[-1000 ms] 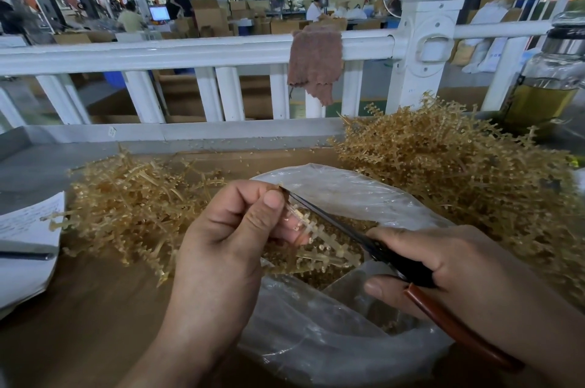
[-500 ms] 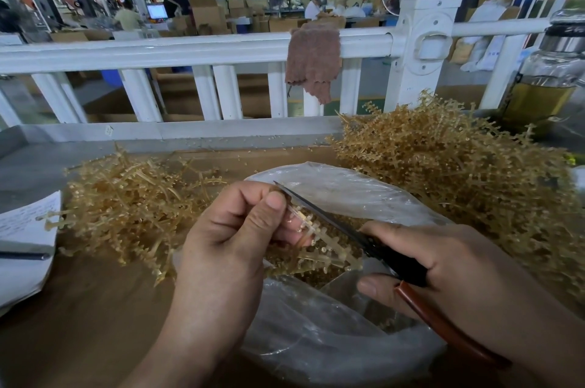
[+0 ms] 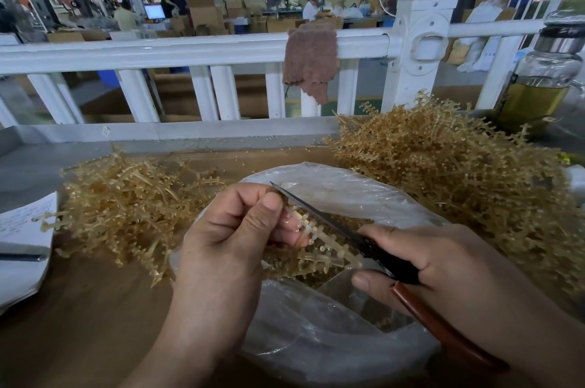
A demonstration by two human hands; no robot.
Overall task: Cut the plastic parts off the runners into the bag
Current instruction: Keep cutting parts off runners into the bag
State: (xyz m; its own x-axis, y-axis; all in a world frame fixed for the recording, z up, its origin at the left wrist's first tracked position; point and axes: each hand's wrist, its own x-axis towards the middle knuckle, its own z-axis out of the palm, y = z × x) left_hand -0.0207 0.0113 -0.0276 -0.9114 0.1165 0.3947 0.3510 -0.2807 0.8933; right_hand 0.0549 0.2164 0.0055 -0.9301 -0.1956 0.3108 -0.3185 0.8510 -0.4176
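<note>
1. A person's left hand (image 3: pixel 228 248) pinches the upper end of a golden plastic runner (image 3: pixel 329 248) between the thumb and curled fingers, holding it over the open mouth of a clear plastic bag (image 3: pixel 348 191).
2. The runner's long axis slants from the left fingertips down and to the right. Its free end stops just beside the right hand (image 3: pixel 443 267), and small parts stud both of its sides.
3. The right hand grasps the scissors (image 3: pixel 319 213), thumb laid over the black pivot section and fingers wrapped under the red-brown handle.
4. The one blade in sight lies almost parallel to the runner, along its far side, with its tip just past the left thumb. No second blade shows, so it is unclear whether the blades stand parted.
5. The coming cut appears to turn on that near-parallel lie. The edge would shear along the stem toward the left fingertips, so the pinch is the spot most at risk.
6. Loose cut parts (image 3: pixel 316 277) lie in the bag directly below the runner, so parts freed here should drop straight in.
7. A thin left pile (image 3: pixel 126 204) of runners flanks the bag on one side. A denser right heap (image 3: pixel 459 172) lies just behind the scissor hand.
</note>
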